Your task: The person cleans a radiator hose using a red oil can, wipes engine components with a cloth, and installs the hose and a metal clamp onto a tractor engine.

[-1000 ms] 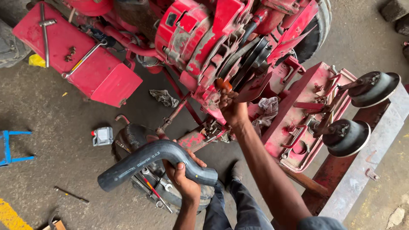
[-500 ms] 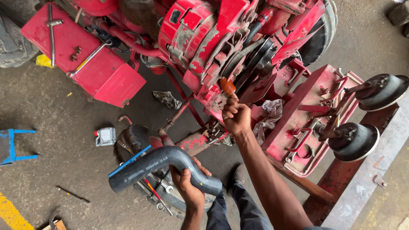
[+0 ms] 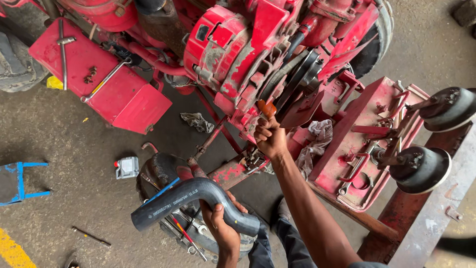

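The left hand [image 3: 224, 229], at six o'clock in the view, has its fingers wrapped around a curved black rubber hose [image 3: 191, 203], holding it near the bend; the hose runs from about eight o'clock up and over to five o'clock, its open end pointing low left. The right hand [image 3: 270, 139], near the centre, is closed in a fist on a tool with an orange handle [image 3: 266, 107]; the handle tip sticks out at twelve o'clock from the fist, and the working end is hidden.

That handle sits right against the red engine [image 3: 233, 54], just beside the dark belt and pulley [image 3: 297, 74] at one o'clock. A grey rag [image 3: 317, 139] hangs at three o'clock of the right hand, draped on a red tray of parts [image 3: 367, 134]. Two black cup-shaped parts [image 3: 421, 168] stand at the right edge on a rusty bench frame [image 3: 426, 223].

Under the hose lies a tyre [image 3: 156, 173] filled with spanners and screwdrivers [image 3: 186, 233], blocking the floor directly below the left hand. At ten o'clock a flat red panel [image 3: 99, 89] carries a spanner [image 3: 104, 79] and some small bolts. Another rag [image 3: 197, 121] lies on the concrete floor [image 3: 64, 149], with a small grey box [image 3: 128, 167] at nine o'clock and a blue frame [image 3: 20, 182] at the far left edge.
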